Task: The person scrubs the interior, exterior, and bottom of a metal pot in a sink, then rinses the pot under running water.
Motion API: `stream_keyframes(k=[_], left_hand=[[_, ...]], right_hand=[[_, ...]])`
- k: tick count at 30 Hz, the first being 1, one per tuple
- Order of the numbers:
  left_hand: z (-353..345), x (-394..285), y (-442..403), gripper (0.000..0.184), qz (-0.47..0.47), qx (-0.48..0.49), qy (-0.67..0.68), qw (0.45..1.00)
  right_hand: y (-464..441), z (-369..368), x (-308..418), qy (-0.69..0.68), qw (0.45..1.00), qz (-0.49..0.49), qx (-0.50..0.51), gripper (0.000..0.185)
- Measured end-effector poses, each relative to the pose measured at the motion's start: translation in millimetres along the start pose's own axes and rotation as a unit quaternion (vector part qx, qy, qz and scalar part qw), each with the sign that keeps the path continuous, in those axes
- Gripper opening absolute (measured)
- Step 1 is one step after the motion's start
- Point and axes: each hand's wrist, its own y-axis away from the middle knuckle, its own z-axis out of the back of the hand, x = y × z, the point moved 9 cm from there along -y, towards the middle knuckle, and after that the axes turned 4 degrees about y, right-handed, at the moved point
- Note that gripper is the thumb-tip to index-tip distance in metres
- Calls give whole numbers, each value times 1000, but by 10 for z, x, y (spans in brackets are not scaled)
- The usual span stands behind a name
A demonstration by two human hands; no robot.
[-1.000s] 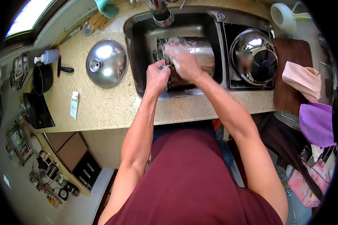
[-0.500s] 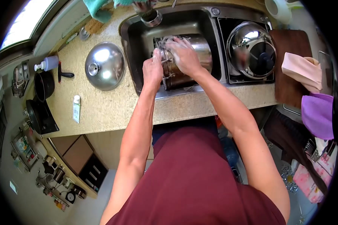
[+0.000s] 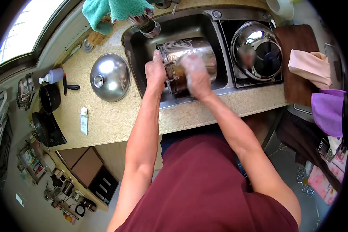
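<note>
The right hand (image 3: 198,77), a blur, has swept across the steel pot (image 3: 174,77), farther from the left hand (image 3: 155,73) and nearer the bench's (image 3: 108,118) front edge. White suds (image 3: 178,45) it partly covered half a second ago now show along the pot's upper side.

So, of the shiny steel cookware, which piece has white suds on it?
The cylindrical pot lying on its side in the sink, under the right hand. The domed lid left of the sink and the round piece right of it show none.
</note>
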Motion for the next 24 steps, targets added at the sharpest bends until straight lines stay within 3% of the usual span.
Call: stream_keyframes(k=[1, 3, 5, 7, 9, 10, 11, 14, 15, 17, 18, 22, 24], left_hand=[[-15, 44, -123, 54, -9, 15, 4, 1000], [-57, -66, -45, 52, 17, 15, 24, 999], [-72, -84, -129, 52, 31, 22, 32, 999], [-70, -48, -177, 51, 43, 35, 37, 998], [-106, -38, -179, 49, 51, 50, 40, 997], [-124, -28, -152, 49, 51, 51, 40, 997], [-149, -56, -121, 48, 54, 57, 53, 996], [-110, -77, -183, 47, 47, 49, 48, 997], [-118, -101, -139, 47, 43, 40, 36, 998], [-181, -154, -55, 46, 68, 45, 91, 993], [-184, -132, -78, 47, 79, 48, 97, 991], [-166, -136, -114, 45, 86, 40, 87, 992], [-196, -222, -109, 44, 83, 32, 86, 992]], right_hand=[[131, -81, 174, -78, 996, 11, 36, 37], [187, -60, 346, -12, 998, 63, 24, 36], [-40, 19, 101, 93, 994, 58, 6, 38], [-74, 95, -9, 98, 993, 12, -58, 40], [23, -77, 188, -96, 993, 51, 50, 39], [126, -101, 351, -7, 995, 96, 32, 36], [86, -44, 267, -7, 995, 95, 30, 36], [-229, 80, -396, 84, 993, -66, -43, 33], [-256, 68, -303, 84, 993, -70, -43, 33], [-359, -224, -72, -49, 995, -21, 88, 32], [-271, -235, -21, -65, 997, 13, 31, 31], [-51, 60, -203, 76, 997, 5, 9, 35], [-215, -55, -79, 78, 997, 3, -8, 36]])
